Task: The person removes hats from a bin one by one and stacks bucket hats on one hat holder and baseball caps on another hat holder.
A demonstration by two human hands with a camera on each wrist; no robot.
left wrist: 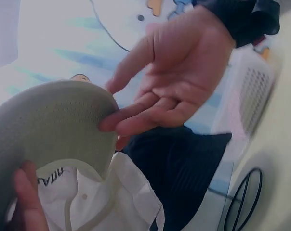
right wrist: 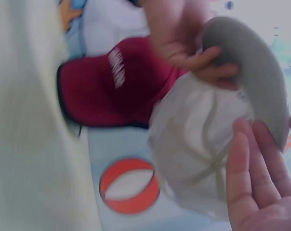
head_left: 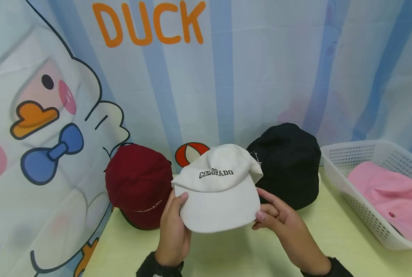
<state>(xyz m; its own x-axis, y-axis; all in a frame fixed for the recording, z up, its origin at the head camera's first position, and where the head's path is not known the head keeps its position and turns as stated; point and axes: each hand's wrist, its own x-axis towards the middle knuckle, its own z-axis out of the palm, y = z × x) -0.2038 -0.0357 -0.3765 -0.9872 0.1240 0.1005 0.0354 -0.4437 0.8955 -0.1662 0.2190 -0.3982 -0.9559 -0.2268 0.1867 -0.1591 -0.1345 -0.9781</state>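
A white baseball cap (head_left: 220, 207) with "COLORADO" in dark letters is held up above the table, its brim towards me. My left hand (head_left: 175, 227) grips the brim's left side, thumb on top and fingers underneath. At the brim's right edge my right hand (head_left: 285, 227) pinches lightly between thumb and fingers. From below, the right wrist view shows the cap's pale inside (right wrist: 193, 144) and the grey underside of its brim (right wrist: 266, 72). Close behind on the left sits a dark red cap (head_left: 138, 181); a black cap (head_left: 289, 169) stands behind on the right.
A white perforated plastic basket (head_left: 351, 204) stands on the right, with a pink cap (head_left: 392, 196) inside. The pale yellow table (head_left: 223, 257) meets a printed duck backdrop (head_left: 261, 69). A black cable (left wrist: 249, 197) loops in the left wrist view.
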